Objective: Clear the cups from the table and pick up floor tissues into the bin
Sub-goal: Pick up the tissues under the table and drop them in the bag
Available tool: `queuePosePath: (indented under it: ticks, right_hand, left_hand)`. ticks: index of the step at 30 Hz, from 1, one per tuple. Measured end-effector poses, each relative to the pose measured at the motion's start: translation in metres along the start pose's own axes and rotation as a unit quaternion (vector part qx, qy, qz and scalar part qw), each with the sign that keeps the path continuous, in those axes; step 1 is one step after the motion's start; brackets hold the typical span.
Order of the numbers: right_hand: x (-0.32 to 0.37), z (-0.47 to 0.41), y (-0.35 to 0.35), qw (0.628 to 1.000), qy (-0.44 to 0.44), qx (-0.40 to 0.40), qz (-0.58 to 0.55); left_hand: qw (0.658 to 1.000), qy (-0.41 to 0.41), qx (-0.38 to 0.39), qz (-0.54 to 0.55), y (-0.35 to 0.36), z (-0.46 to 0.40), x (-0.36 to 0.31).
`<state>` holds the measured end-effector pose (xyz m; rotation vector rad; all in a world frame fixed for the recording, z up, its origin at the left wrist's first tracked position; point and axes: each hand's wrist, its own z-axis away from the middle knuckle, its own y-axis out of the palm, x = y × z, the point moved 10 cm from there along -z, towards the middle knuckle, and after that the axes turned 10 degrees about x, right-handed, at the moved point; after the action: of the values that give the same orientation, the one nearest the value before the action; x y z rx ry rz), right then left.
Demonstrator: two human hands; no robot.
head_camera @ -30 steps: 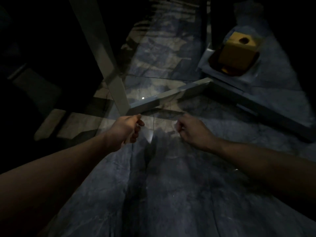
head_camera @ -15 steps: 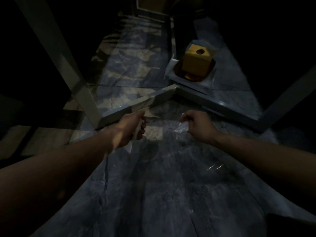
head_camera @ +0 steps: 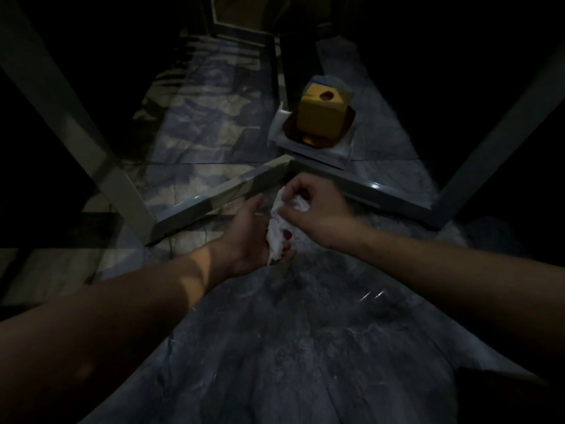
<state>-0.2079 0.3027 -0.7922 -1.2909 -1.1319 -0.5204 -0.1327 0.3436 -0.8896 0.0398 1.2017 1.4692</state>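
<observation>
Crumpled white tissue (head_camera: pixel 279 232) hangs between both hands, low over the dark marble floor. My left hand (head_camera: pixel 249 237) cups the lower bunch of tissue from the left, fingers curled under it. My right hand (head_camera: pixel 308 209) pinches the upper part of the tissue from above, thumb and fingers closed on it. The two hands touch through the paper. No cups and no bin show in this dim view.
A grey metal table frame (head_camera: pixel 220 194) runs along the floor just beyond my hands, with slanted legs (head_camera: pixel 76 130) on the left and right. A yellow box with a round hole (head_camera: pixel 321 114) sits on a pale tray (head_camera: pixel 342 151) behind the frame.
My hands were apart, each closed on tissue near the frame. They have come together, and the tissue is now bunched between them. The view has shifted, with the yellow box nearer the centre.
</observation>
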Motion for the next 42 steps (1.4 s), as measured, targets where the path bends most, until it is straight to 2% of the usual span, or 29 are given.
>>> queuePosePath:
  ticks: [3, 5, 8, 11, 14, 16, 20, 24, 26, 30, 32, 36, 42]
  right_hand:
    - [0.004, 0.007, 0.014, 0.997, -0.014, 0.042, 0.066]
    - [0.011, 0.013, 0.025, 0.983, -0.063, 0.083, 0.154]
    - [0.019, 0.026, 0.047, 0.929, -0.156, 0.154, 0.299]
    - [0.02, 0.043, 0.061, 0.868, -0.231, 0.188, 0.397]
    - [0.006, 0.05, 0.068, 0.828, -0.244, 0.232, 0.449]
    - [-0.004, 0.051, 0.067, 0.818, -0.235, 0.243, 0.466]
    - [-0.013, 0.05, 0.061, 0.83, -0.233, 0.234, 0.449]
    - [-0.025, 0.047, 0.053, 0.823, -0.27, 0.193, 0.46]
    - [-0.035, 0.045, 0.047, 0.837, -0.257, 0.188, 0.446]
    - [-0.052, 0.046, 0.029, 0.914, -0.151, 0.147, 0.346]
    - [-0.059, 0.059, 0.028, 0.943, -0.09, 0.139, 0.288]
    - [-0.049, 0.106, 0.036, 0.966, -0.005, 0.128, 0.225]
    - [0.04, 0.179, 0.02, 0.984, 0.095, 0.071, 0.133]
  left_hand:
    - [1.0, 0.008, -0.001, 0.012, 0.005, -0.003, -0.001]
    - [0.999, 0.022, -0.005, 0.025, 0.006, -0.003, -0.005]
    - [0.999, 0.037, -0.009, 0.014, 0.004, -0.002, -0.009]
    - [0.998, 0.053, -0.018, 0.0, -0.003, -0.005, -0.012]
    - [0.997, 0.061, -0.037, -0.037, -0.01, -0.01, -0.012]
    - [0.996, 0.063, -0.051, -0.047, -0.013, -0.016, -0.011]
    - [0.994, 0.059, -0.078, -0.042, -0.016, -0.031, -0.006]
    - [0.995, 0.056, -0.079, -0.027, -0.017, -0.052, 0.002]
    - [0.995, 0.057, -0.077, -0.015, -0.015, -0.064, 0.007]
    - [0.996, 0.04, -0.08, 0.001, -0.013, -0.072, 0.022]
    - [0.995, 0.002, -0.102, 0.006, -0.008, -0.062, 0.042]
    - [0.983, -0.082, -0.163, 0.015, 0.007, -0.017, 0.086]
    - [0.962, -0.168, -0.18, -0.12, 0.058, 0.083, 0.101]
